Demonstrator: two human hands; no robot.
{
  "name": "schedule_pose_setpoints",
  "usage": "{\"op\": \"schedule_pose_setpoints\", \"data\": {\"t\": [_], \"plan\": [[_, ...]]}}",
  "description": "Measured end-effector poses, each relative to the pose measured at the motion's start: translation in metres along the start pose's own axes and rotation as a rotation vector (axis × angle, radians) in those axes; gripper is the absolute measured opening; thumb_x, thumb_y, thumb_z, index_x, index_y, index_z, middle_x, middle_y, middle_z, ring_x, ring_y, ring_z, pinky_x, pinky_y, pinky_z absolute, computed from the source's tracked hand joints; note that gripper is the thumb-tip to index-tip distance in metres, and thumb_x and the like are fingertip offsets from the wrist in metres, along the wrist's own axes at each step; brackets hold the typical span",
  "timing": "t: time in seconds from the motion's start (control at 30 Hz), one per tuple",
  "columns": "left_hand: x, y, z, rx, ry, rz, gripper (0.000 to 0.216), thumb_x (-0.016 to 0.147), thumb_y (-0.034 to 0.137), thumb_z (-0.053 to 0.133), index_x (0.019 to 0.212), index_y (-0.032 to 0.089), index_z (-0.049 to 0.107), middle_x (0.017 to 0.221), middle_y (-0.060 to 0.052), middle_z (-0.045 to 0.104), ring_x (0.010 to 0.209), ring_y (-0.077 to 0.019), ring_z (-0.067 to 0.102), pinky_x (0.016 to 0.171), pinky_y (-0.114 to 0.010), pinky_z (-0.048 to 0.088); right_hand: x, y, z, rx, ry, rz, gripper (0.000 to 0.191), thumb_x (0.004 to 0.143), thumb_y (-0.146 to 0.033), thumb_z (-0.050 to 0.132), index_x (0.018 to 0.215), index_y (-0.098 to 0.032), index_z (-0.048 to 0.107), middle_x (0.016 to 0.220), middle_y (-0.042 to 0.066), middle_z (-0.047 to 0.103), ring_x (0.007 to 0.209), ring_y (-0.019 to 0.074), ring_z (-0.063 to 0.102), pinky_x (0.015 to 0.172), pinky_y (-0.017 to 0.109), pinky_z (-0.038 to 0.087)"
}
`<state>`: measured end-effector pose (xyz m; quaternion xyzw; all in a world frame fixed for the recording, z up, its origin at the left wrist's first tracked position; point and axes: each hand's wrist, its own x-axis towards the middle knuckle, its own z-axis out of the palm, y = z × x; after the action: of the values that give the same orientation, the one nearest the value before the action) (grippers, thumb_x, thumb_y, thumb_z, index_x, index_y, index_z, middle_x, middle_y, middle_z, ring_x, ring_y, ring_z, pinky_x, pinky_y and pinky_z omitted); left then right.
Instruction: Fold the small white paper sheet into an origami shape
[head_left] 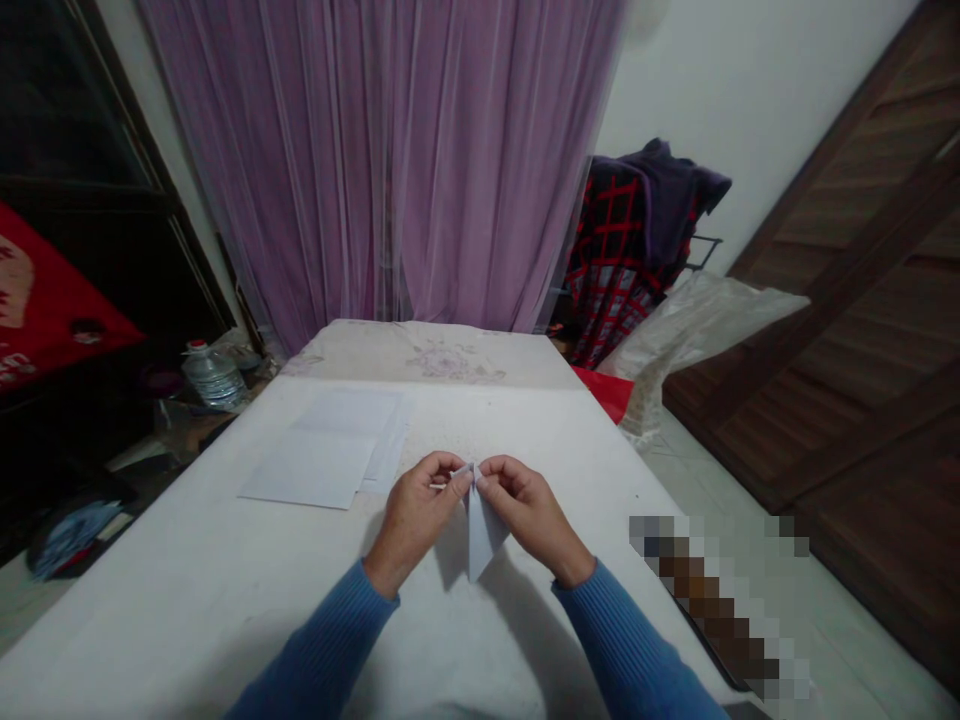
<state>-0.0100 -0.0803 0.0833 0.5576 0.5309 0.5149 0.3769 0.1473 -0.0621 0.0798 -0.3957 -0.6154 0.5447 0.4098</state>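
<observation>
A small piece of folded white paper (486, 535) is held up between my two hands, its pointed end hanging down over the table. My left hand (426, 508) pinches its upper left part between thumb and fingers. From the other side, my right hand (534, 508) pinches the top right part, with the thumbs almost touching at a crease. The fingers partly hide the upper folds. To the left, a stack of flat white paper sheets (315, 450) lies on the table, apart from both hands.
The table (187, 590) has a pale cloth with a faint flower print. Purple curtains (465, 180) hang behind it. A plastic water bottle (214, 375) stands left of the table; a clear plastic bag (697, 320) and draped clothes (622, 240) are at the right. A blurred-out patch covers the right edge.
</observation>
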Motion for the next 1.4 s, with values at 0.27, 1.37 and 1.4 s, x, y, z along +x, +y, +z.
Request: {"op": "schedule_pose_setpoints", "data": {"t": [0.27, 1.37, 1.4], "plan": [[-0.002, 0.001, -0.003, 0.041, -0.021, 0.046, 0.023, 0.074, 0.042, 0.064, 0.079, 0.019, 0.064, 0.076, -0.001, 0.066, 0.071, -0.015, 0.061, 0.06, -0.022, 0.047, -0.003, 0.001, 0.004, -0.256, 0.067, -0.151, 0.023, 0.086, -0.04, 0.057, 0.086, -0.018, 0.062, 0.064, -0.002, 0.057, 0.058, 0.0111, 0.048, 0.053, 0.022, 0.035], [0.01, -0.065, -0.029, -0.329, 0.185, -0.099, 0.041, 0.076, 0.057, 0.066, 0.091, 0.018, 0.061, 0.099, -0.008, 0.072, 0.084, -0.0181, 0.069, 0.074, -0.031, 0.059, -0.02, 0.049, -0.051, -0.581, 0.18, -0.056, 0.022, 0.083, -0.036, 0.058, 0.075, -0.024, 0.074, 0.067, 0.001, 0.071, 0.062, 0.018, 0.063, 0.059, 0.028, 0.044], [0.011, -0.067, -0.028, -0.329, 0.197, -0.106, 0.042, 0.075, 0.057, 0.067, 0.09, 0.018, 0.061, 0.099, -0.008, 0.072, 0.083, -0.0182, 0.069, 0.074, -0.031, 0.059, -0.019, 0.05, -0.052, -0.573, 0.196, -0.045, 0.023, 0.083, -0.038, 0.058, 0.073, -0.023, 0.072, 0.063, 0.0, 0.069, 0.059, 0.0168, 0.061, 0.056, 0.027, 0.042]]}}
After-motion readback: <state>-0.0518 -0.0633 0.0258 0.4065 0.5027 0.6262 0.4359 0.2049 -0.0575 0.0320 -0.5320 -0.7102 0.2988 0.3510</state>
